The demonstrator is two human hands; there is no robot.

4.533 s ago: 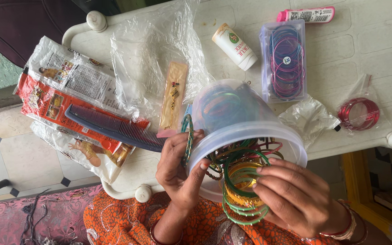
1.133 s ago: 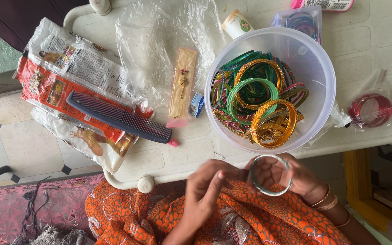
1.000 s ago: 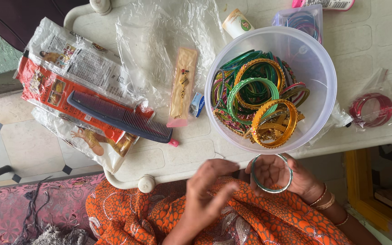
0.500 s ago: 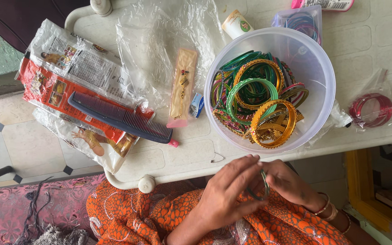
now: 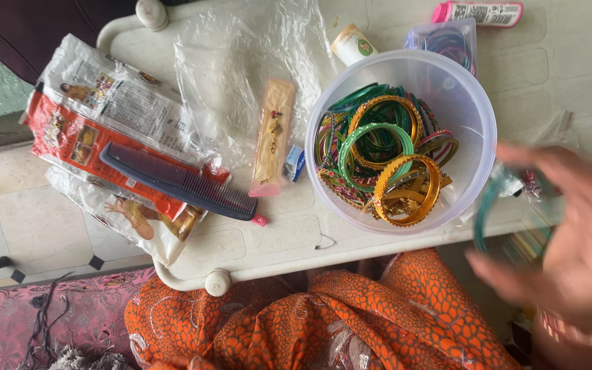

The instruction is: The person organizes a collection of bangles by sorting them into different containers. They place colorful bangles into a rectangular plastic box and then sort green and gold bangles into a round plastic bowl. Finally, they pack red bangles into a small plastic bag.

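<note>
My right hand [image 5: 573, 240] is raised at the right edge of the view, heavily blurred, with its fingers around a teal-green bangle [image 5: 484, 214] held beside the table's front edge. My left hand is out of view. Just left of the right hand stands a clear round plastic tub [image 5: 307, 147] on the white table [image 5: 241, 240]. The tub is upright and holds several green, gold and pink bangles [image 5: 385, 157]. My lap, covered in orange patterned cloth [image 5: 351, 315], lies below the table edge.
A dark blue comb [image 5: 179, 181] lies across red and white printed packets [image 5: 104, 127] at the left. A crumpled clear bag [image 5: 241, 68], a jewellery card [image 5: 272, 137], a white bottle [image 5: 353, 44], a clear bangle box [image 5: 447, 41] and a pink tube [image 5: 477, 12] surround the tub.
Both hands were together over my lap on a bangle. The right hand has since swung up to the right with the bangle, and the left hand has dropped out of view.
</note>
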